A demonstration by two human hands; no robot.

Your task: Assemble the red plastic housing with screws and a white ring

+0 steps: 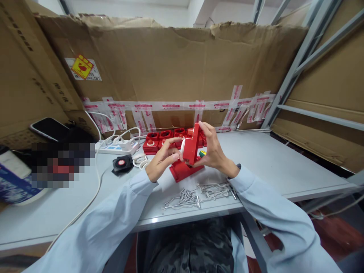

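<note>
Both hands hold a red alarm box (191,148) up on its edge above the table. My left hand (162,162) has its fingers and thumb around a white round part (182,145) on the box's left side. Against the flat right side, my right hand (214,151) grips with its fingers at the top and its thumb low down. Below lies another red casing part (186,172) on the table. A green and yellow tool end (202,153) shows partly behind the right thumb. Loose screws (187,196) lie in front, beside a heap of thin whitish cords (213,189).
Several red units (150,146) stand in a row behind the hands. To the left are a white power strip (116,148), a black square piece (122,163), coiled white cable (140,161) and a phone (52,129). A cardboard wall (170,68) closes the back; metal framing (295,68) rises at right.
</note>
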